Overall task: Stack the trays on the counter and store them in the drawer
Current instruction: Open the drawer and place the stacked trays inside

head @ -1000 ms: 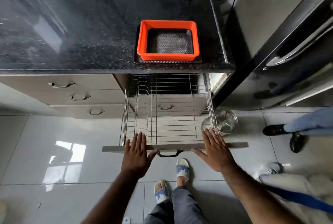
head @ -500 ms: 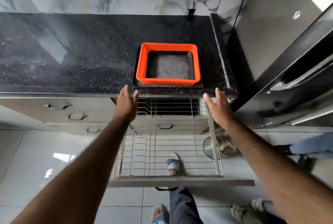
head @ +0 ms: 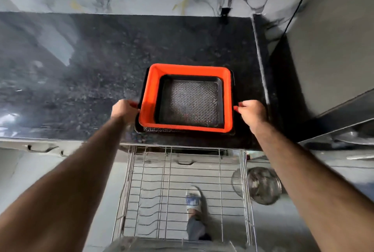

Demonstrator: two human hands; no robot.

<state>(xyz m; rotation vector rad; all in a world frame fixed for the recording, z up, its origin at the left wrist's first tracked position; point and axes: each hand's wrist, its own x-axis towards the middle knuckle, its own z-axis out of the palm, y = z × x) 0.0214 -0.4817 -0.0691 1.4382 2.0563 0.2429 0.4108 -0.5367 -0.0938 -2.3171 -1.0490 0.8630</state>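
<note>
A stack of trays sits near the front right of the black granite counter. An orange tray rests in a larger black tray, and a smaller black tray with a patterned floor lies inside the orange one. My left hand grips the stack's left edge. At the right edge my right hand is closed on it. Below the counter the wire-rack drawer stands pulled out.
A dark refrigerator stands right of the counter. A steel bowl lies on the tiled floor beside the drawer. My sandalled foot shows through the rack. Closed drawers with handles are at the left.
Both hands rose from the drawer front to the counter and closed on the two sides of the tray stack. The view moved closer to the counter.
</note>
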